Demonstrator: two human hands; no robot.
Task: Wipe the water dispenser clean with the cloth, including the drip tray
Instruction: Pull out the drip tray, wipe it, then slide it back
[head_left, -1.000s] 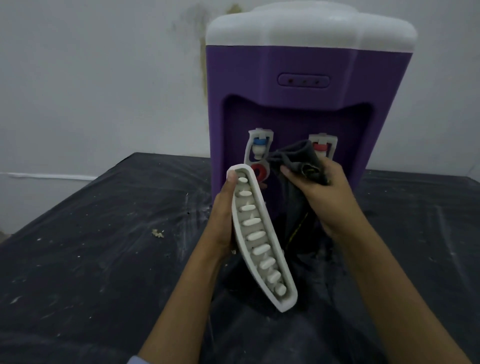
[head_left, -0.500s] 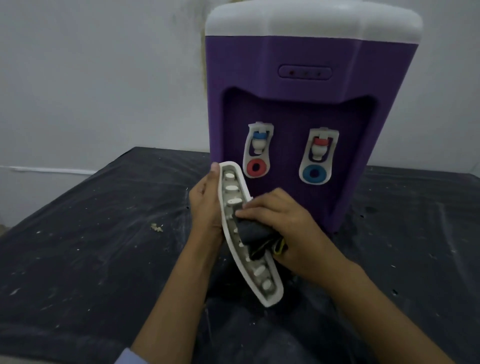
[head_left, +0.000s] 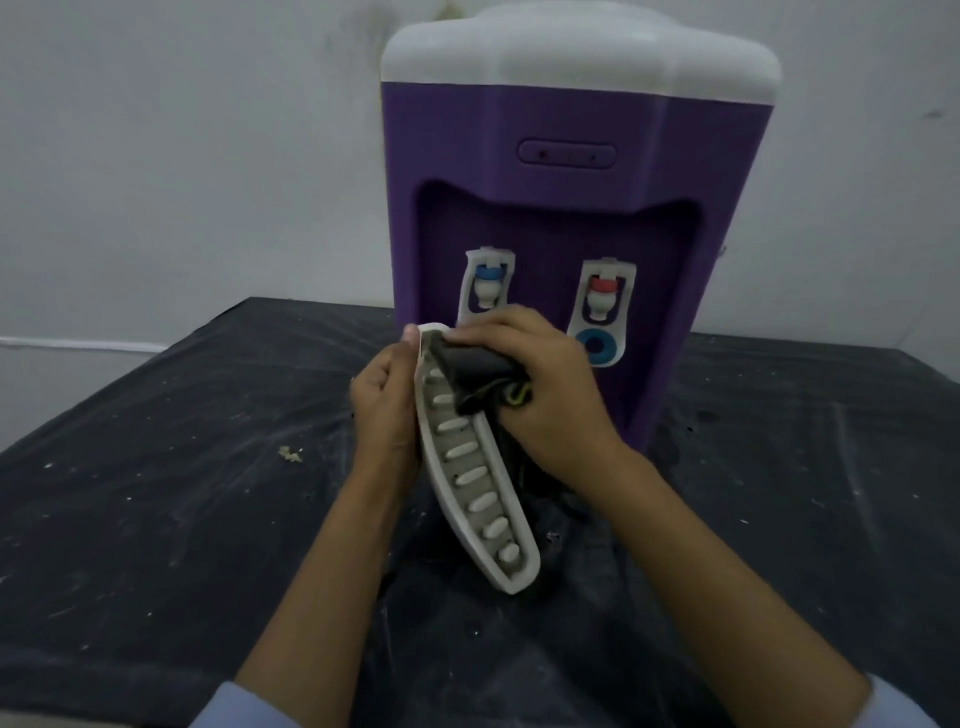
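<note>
Right hand (head_left: 540, 395), fist closed on the cloth (head_left: 475, 371), has slid up to the drip tray (head_left: 470, 478) top end, left hand (head_left: 387, 410) gripping its edge above counter centre, so lower slots remain unwiped.

No readable text, labels, brand names or numbers are showing anywhere on the water dispenser (head_left: 550, 156) or counter (head_left: 156, 493).

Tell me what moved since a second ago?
The right hand brought the dark cloth down from the taps onto the drip tray, then slid it up to the tray's far end. The left hand keeps holding the tray on edge. The purple dispenser stayed put.
</note>
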